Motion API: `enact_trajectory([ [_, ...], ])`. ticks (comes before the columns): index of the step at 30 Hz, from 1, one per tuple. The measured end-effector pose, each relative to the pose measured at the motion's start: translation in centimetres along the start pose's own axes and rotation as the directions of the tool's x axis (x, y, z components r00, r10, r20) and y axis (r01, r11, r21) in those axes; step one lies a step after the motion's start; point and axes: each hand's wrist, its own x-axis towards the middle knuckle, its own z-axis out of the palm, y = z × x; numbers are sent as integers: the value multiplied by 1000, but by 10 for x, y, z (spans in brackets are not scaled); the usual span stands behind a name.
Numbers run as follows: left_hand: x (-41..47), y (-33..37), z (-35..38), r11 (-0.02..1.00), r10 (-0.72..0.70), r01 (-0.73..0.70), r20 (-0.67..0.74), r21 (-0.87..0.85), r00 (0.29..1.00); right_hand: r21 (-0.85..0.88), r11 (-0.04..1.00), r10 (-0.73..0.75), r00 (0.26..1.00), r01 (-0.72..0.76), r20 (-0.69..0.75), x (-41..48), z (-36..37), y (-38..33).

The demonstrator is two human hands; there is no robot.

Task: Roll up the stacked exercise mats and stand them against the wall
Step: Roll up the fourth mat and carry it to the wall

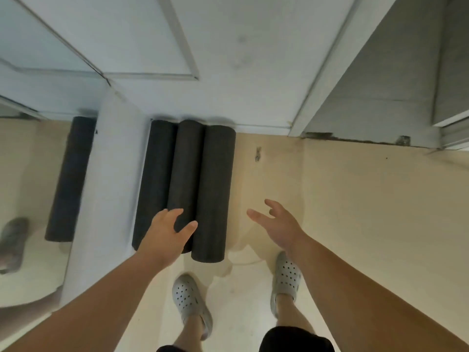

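Three dark rolled mats stand upright side by side against the pale wall (241, 72): a left roll (154, 179), a middle roll (186, 168) and a right roll (214, 189). My left hand (166, 233) is over the top end of the middle roll, fingers spread and curved, touching or just above it; I cannot tell that it grips. My right hand (278, 224) hangs open in the air to the right of the rolls, holding nothing.
A white pillar (111, 174) stands just left of the rolls, with a mirror (33, 186) beyond it reflecting a dark roll. A doorway (380, 85) with a white frame opens at the right. The beige floor (355, 212) is stained. My feet in grey clogs (190, 301) stand below.
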Motion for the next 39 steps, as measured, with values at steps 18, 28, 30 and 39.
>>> enact_trajectory([
  [18, -249, 155, -57, 823, 544, -565, 201, 58, 814, 259, 934, -84, 854, 247, -514, -370, -47, 16],
  [28, -420, 117, 73, 517, 573, -823, 619, 235, 537, 574, 777, 337, 597, 260, -728, -583, 57, 245],
  [30, -471, 114, 116, 396, 576, -882, 679, 257, 456, 638, 704, 437, 519, 312, -735, -630, 84, 301],
  [39, -728, 1, 349, 19, 453, -985, 876, 173, 163, 732, 439, 722, 281, 521, -632, -814, 223, 560],
])
